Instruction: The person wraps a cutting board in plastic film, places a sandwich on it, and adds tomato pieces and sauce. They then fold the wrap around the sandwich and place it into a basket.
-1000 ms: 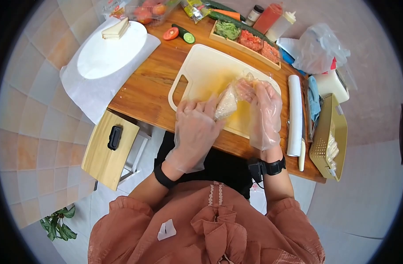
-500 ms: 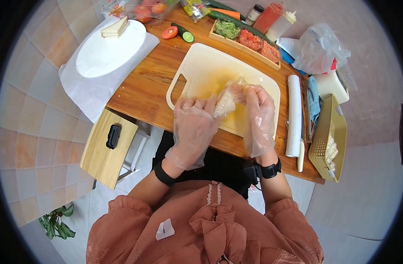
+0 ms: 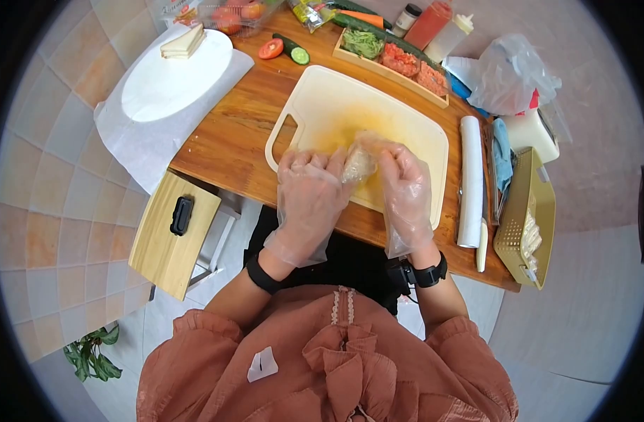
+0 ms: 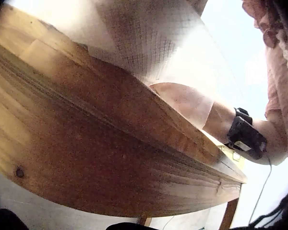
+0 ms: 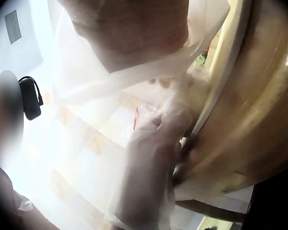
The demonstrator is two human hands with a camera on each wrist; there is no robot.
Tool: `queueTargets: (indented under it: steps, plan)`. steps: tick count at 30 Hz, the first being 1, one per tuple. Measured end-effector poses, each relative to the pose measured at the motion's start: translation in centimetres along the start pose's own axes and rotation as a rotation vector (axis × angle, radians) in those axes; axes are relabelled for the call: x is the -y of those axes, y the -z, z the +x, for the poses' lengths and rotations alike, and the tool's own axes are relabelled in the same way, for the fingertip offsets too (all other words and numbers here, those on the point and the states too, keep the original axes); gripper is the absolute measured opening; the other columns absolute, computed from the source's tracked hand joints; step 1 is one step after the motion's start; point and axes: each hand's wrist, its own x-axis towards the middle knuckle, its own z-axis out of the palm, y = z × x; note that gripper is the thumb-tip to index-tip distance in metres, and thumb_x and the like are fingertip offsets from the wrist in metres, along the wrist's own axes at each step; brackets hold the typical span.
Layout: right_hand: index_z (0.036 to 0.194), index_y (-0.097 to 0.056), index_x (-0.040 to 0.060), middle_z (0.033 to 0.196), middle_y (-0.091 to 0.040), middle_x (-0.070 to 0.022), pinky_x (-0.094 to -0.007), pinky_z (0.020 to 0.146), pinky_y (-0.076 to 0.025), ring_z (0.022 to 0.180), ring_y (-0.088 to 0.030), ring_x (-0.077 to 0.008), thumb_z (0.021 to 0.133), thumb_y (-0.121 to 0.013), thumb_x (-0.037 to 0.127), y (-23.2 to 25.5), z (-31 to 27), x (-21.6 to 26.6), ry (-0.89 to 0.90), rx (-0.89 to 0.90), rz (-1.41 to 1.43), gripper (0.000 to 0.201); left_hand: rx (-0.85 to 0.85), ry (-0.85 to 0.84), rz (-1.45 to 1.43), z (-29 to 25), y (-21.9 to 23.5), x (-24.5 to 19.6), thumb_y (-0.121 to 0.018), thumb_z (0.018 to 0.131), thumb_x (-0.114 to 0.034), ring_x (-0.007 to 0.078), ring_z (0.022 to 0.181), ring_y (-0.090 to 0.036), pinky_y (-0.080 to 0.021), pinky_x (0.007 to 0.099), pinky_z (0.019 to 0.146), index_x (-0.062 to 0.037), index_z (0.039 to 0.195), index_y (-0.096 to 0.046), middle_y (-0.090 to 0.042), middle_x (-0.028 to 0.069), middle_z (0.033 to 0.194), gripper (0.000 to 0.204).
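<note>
Over the cutting board (image 3: 399, 119), both hands, in clear plastic gloves, meet at a pale, grainy bundle in clear film (image 3: 359, 167). My left hand (image 3: 309, 200) grips the bundle's left side, knuckles up and fingers bent. On the other side my right hand (image 3: 406, 190) pinches the film at the bundle's upper end. The fingers partly cover the bundle. In the right wrist view the gloved left hand (image 5: 153, 172) lies beyond the right palm heel. The left wrist view shows mostly table edge and glove film, with the bundle hidden.
A white plate (image 3: 167, 91) bears a sandwich piece (image 3: 183, 43). Cut tomato (image 3: 270, 48) and cucumber (image 3: 300, 55) lie behind the board. A wooden tray (image 3: 392, 72) holds chopped fillings. At right are a white roll (image 3: 470, 183), a knife (image 3: 482, 246) and a yellow basket (image 3: 508, 235).
My right hand has moved left and closer to the left hand, bringing the film end in toward the bundle. The left hand keeps its hold almost in place.
</note>
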Motion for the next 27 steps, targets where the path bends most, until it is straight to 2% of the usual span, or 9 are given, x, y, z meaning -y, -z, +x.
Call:
queueTargets:
  steps: [2, 3, 5, 6, 8, 17, 23, 27]
  plan:
    - [0.109, -0.070, -0.0046, 0.104, -0.074, -0.0213, -0.0331, 0.081, -0.055, 0.091, -0.073, -0.0294, 0.099, -0.059, 0.002, 0.2, -0.3, 1.1, 0.058, 0.065, -0.244, 0.016, -0.002, -0.001, -0.003, 0.0, -0.1, 0.0, -0.079, 0.077, -0.028, 0.0306, 0.103, -0.063, -0.041, 0.0459, 0.104, -0.0097, 0.121, -0.069, -0.070, 0.0113, 0.102, 0.048]
    - [0.109, -0.070, -0.0046, 0.104, -0.074, -0.0213, -0.0331, 0.081, -0.055, 0.091, -0.073, -0.0294, 0.099, -0.059, 0.002, 0.2, -0.3, 0.9, 0.057, 0.065, -0.244, 0.016, -0.013, -0.005, -0.004, 0.0, -0.1, 0.1, -0.079, 0.078, -0.028, 0.0307, 0.103, -0.063, -0.041, 0.0460, 0.103, -0.0096, 0.121, -0.070, -0.070, 0.0112, 0.102, 0.048]
    - [0.109, -0.069, -0.0031, 0.106, -0.072, -0.0239, -0.0362, 0.080, -0.056, 0.093, -0.072, -0.0393, 0.096, -0.062, -0.001, 0.1, -0.3, 0.0, 0.248, 0.102, -0.239, 0.015, -0.023, -0.008, -0.004, 0.0, -0.2, 0.1, -0.079, 0.078, -0.027, 0.0308, 0.103, -0.063, -0.041, 0.0461, 0.103, -0.0094, 0.121, -0.070, -0.070, 0.0112, 0.102, 0.048]
    - [0.109, -0.069, -0.0031, 0.106, -0.072, -0.0239, -0.0362, 0.080, -0.056, 0.093, -0.072, -0.0393, 0.096, -0.062, -0.001, 0.1, -0.3, -0.3, 0.247, 0.103, -0.239, 0.015, -0.019, -0.002, -0.004, 0.0, -0.2, 0.1, -0.079, 0.077, -0.027, 0.0308, 0.103, -0.063, -0.041, 0.0461, 0.103, -0.0094, 0.121, -0.070, -0.070, 0.0111, 0.103, 0.048]
    - [0.109, -0.067, -0.0024, 0.111, -0.072, -0.0239, -0.0400, 0.084, -0.057, 0.099, -0.070, -0.0431, 0.094, -0.063, -0.003, 0.1, -0.3, -0.8, 0.355, 0.128, -0.292, 0.016, -0.014, 0.005, -0.004, 0.0, -0.2, 0.1, -0.079, 0.077, -0.026, 0.0307, 0.103, -0.063, -0.040, 0.0461, 0.103, -0.0094, 0.121, -0.070, -0.070, 0.0110, 0.103, 0.048]
    - [0.108, -0.067, -0.0020, 0.112, -0.070, -0.0229, -0.0458, 0.090, -0.057, 0.105, -0.068, -0.0441, 0.085, -0.066, -0.004, 0.2, -0.2, -1.4, 0.540, 0.189, -0.395, 0.023, -0.038, 0.009, -0.031, -0.1, -0.1, 0.2, -0.073, 0.078, -0.022, 0.0306, 0.104, -0.062, -0.038, 0.0492, 0.107, -0.0100, 0.118, -0.070, -0.069, 0.0108, 0.103, 0.042]
    - [0.107, -0.067, -0.0036, 0.112, -0.071, -0.0230, -0.0458, 0.094, -0.056, 0.107, -0.069, -0.0444, 0.087, -0.071, -0.003, 0.6, -0.2, -0.8, 0.587, 0.264, -0.454, 0.021, -0.029, 0.013, -0.019, -0.1, -0.4, 0.4, -0.071, 0.079, -0.020, 0.0309, 0.106, -0.062, -0.037, 0.0505, 0.107, -0.0109, 0.111, -0.069, -0.068, 0.0102, 0.100, 0.034]
    - [0.109, -0.066, -0.0035, 0.115, -0.069, -0.0233, -0.0463, 0.095, -0.056, 0.109, -0.068, -0.0441, 0.085, -0.073, -0.002, 0.6, -0.3, -1.4, 0.596, 0.246, -0.489, 0.025, -0.021, -0.020, -0.035, 0.0, -0.1, 0.9, -0.072, 0.078, -0.019, 0.0326, 0.105, -0.062, -0.039, 0.0510, 0.106, -0.0103, 0.110, -0.068, -0.068, 0.0106, 0.100, 0.034]
